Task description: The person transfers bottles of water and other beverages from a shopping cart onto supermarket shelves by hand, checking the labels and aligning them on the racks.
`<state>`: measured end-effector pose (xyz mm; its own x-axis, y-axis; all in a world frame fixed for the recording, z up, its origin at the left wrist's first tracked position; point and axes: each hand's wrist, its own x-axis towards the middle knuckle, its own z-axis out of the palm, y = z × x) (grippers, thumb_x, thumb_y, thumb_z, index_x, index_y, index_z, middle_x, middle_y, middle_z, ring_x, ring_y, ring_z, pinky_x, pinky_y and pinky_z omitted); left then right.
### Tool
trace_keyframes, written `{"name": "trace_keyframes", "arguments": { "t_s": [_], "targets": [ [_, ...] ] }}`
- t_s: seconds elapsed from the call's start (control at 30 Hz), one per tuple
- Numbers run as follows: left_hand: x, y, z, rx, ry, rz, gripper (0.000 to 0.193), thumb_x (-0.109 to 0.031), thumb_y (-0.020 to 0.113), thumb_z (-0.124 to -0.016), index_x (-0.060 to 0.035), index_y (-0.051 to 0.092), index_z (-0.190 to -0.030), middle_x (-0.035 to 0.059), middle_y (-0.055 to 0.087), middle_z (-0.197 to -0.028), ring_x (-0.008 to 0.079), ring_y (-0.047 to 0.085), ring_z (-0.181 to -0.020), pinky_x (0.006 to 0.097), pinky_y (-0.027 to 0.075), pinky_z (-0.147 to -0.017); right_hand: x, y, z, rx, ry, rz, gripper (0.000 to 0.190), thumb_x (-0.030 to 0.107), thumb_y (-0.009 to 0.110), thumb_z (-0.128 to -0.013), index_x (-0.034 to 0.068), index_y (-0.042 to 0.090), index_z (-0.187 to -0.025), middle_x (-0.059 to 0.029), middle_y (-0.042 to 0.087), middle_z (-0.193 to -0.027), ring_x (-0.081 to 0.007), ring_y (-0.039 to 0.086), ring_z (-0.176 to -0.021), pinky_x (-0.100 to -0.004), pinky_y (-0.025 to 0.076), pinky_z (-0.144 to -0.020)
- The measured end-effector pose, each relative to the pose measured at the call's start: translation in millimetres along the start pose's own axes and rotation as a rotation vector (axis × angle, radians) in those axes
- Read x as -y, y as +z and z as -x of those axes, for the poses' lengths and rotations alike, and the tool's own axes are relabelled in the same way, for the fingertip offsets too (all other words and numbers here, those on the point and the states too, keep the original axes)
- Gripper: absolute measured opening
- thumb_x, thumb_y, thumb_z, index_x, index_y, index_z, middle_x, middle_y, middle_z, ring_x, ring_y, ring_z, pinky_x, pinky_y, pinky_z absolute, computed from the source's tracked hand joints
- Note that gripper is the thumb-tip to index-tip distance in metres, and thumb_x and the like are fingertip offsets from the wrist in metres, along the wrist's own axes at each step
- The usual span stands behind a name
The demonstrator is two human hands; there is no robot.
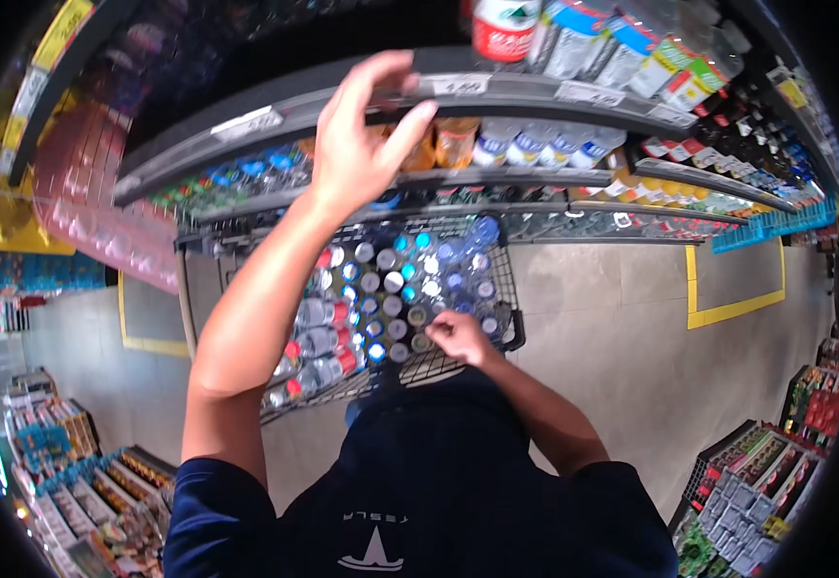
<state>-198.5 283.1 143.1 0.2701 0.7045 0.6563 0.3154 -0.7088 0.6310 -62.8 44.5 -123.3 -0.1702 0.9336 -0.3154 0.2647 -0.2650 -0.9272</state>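
My left hand (362,130) is raised in front of the edge of a dark store shelf (293,101). Its thumb and fingers are spread, with nothing between them. Below it stands a wire shopping cart (512,278) packed with drink bottles. Upright bottles (393,305) with white, blue and turquoise caps fill its middle and right. Clear bottles with red caps and labels (322,339) lie on their sides at its left. My right hand (461,337) is low over the cart's near side, fingers curled beside the bottle caps; whether it grips one is unclear.
A large red-and-white labelled container (505,32) and several pouches (571,36) stand on the shelf's right part. Lower shelves hold rows of bottles (521,148). Yellow floor tape (737,309) marks the tiled floor (607,311). Display racks (744,491) stand behind me on both sides.
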Motion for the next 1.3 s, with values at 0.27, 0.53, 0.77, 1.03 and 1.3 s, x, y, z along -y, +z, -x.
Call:
{"name": "trace_keyframes", "arguments": {
  "t_s": [0.27,0.53,0.77,1.03,1.3],
  "targets": [
    [70,-115,263,0.449,-0.748,-0.451,0.031,-0.022,0.073,-0.084,-0.0048,0.066,-0.109,0.0127,0.068,-0.097,0.0302,0.068,-0.092,0.0371,0.054,-0.083,-48,1,29,0.091,0.081,0.477,0.03,0.034,0.068,-0.083,0.005,0.066,-0.09,-0.0125,0.07,-0.081,-0.0337,0.068,-0.079,-0.0434,0.054,-0.071],
    [87,-147,318,0.408,-1.011,-0.859,0.052,-0.029,0.075,-0.079,-0.0125,0.056,-0.125,0.0163,0.06,-0.119,0.0344,0.059,-0.11,0.0438,0.05,-0.093,-46,23,11,0.269,0.085,0.585,0.029,0.035,0.069,-0.083,0.007,0.064,-0.091,-0.015,0.069,-0.084,-0.0356,0.067,-0.083,-0.0462,0.053,-0.073],
    [92,-153,359,0.813,-1.209,-0.855,0.042,-0.038,0.058,-0.091,-0.0138,0.053,-0.125,0.0169,0.063,-0.123,0.0329,0.063,-0.11,0.045,0.052,-0.088,-7,50,-9,0.291,0.065,0.581,0.034,0.037,0.069,-0.082,0.006,0.066,-0.094,-0.0164,0.069,-0.084,-0.0367,0.067,-0.083,-0.0463,0.052,-0.072],
    [38,-127,309,0.508,-0.748,-0.668,0.038,-0.034,0.069,-0.085,-0.0073,0.06,-0.111,0.0144,0.065,-0.106,0.0346,0.063,-0.1,0.044,0.052,-0.085,-5,51,4,0.302,0.061,0.482,0.04,0.032,0.072,-0.084,0.003,0.063,-0.109,-0.0177,0.069,-0.096,-0.0351,0.067,-0.093,-0.0451,0.052,-0.079],
    [-11,-146,219,0.37,-0.797,0.198,0.031,-0.009,0.075,-0.084,-0.0023,0.062,-0.111,0.0028,0.063,-0.098,0.0116,0.058,-0.092,0.0295,0.048,-0.084,96,49,-25,0.113,-0.38,0.231,0.069,0.024,0.085,-0.071,0.001,0.052,-0.127,-0.0156,0.067,-0.109,-0.0287,0.067,-0.099,-0.0389,0.052,-0.089]
  ]
}}
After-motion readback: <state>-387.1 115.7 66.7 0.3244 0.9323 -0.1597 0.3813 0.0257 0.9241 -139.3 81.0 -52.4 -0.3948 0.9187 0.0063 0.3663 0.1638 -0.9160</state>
